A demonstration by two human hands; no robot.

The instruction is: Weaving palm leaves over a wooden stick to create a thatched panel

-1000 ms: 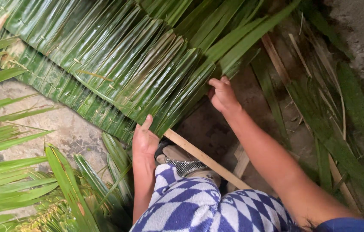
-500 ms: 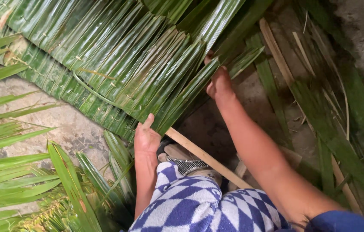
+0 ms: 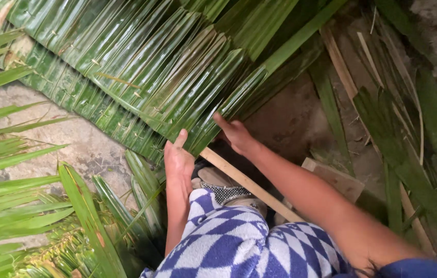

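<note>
Both hands are working the thatch panel [image 3: 141, 67] of folded palm leaves along its wooden slat [image 3: 249, 185] — left hand [image 3: 178, 160] pressing flat, right hand [image 3: 235, 135] pinching the newest leaf [image 3: 239, 98] — while loose fronds [image 3: 17, 195] are lying unused beside.

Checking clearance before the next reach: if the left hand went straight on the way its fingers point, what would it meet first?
The left hand points up and away, its thumb already against the edge of the leaf panel folded over the stick. Going straight on, it would most likely press into those folded leaves first; depth is hard to judge.
</note>
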